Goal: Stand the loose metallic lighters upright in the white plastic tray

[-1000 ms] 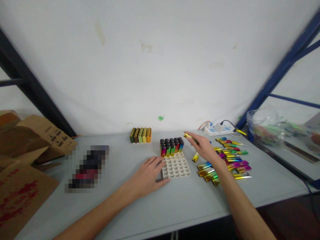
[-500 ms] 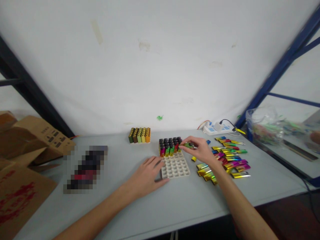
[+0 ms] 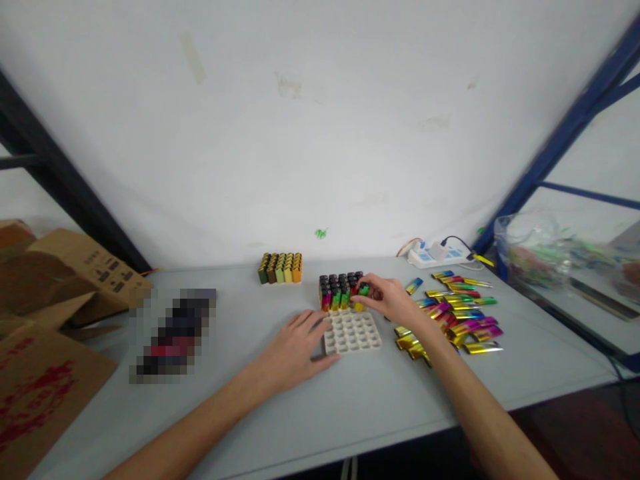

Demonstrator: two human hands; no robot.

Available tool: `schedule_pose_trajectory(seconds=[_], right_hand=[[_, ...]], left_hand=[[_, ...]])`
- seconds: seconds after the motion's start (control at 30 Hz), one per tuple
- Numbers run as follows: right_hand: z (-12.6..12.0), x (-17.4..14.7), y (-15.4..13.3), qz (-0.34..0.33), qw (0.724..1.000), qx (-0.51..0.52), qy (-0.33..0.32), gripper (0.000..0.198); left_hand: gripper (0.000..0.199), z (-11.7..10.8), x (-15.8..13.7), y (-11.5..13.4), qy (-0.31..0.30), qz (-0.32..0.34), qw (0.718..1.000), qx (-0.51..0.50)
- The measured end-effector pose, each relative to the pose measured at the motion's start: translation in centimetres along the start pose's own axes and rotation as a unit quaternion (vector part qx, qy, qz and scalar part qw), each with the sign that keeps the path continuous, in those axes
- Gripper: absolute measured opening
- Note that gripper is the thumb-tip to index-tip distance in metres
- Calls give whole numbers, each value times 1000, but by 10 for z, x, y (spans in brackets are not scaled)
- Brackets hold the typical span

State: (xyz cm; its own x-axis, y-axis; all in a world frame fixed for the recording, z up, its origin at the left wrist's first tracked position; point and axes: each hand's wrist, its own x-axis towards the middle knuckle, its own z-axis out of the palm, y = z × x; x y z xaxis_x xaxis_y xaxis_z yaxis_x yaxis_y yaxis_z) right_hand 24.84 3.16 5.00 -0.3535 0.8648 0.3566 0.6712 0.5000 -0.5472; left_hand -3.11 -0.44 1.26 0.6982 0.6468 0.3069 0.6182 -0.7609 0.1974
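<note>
Red print on the brown cardboard box (image 3: 45,393) was blurred. The right hand (image 3: 390,298) pinched a shiny green-and-yellow lighter (image 3: 359,307) at the white gridded tray (image 3: 353,333); the left hand (image 3: 299,347), loosely spread, touched its edge.

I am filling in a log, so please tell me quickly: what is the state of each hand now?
Left hand: open, spread at the left edge of the tray.
Right hand: closed, pinching a lighter over the tray.
</note>
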Motion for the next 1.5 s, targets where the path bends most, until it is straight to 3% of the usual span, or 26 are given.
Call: schedule_pose_trajectory(seconds=[0.53, 0.93, 1.5], right_hand=[[2, 1, 6, -15, 999, -50, 5, 30], [5, 3, 3, 8, 999, 35, 16, 21], [-2, 1, -2, 4, 1000, 28, 4, 19]], left_hand=[[48, 1, 0, -1, 3, 4, 1000, 5], [47, 0, 1, -1, 1, 3, 1000, 0], [47, 1, -1, -3, 13, 5, 1000, -5]])
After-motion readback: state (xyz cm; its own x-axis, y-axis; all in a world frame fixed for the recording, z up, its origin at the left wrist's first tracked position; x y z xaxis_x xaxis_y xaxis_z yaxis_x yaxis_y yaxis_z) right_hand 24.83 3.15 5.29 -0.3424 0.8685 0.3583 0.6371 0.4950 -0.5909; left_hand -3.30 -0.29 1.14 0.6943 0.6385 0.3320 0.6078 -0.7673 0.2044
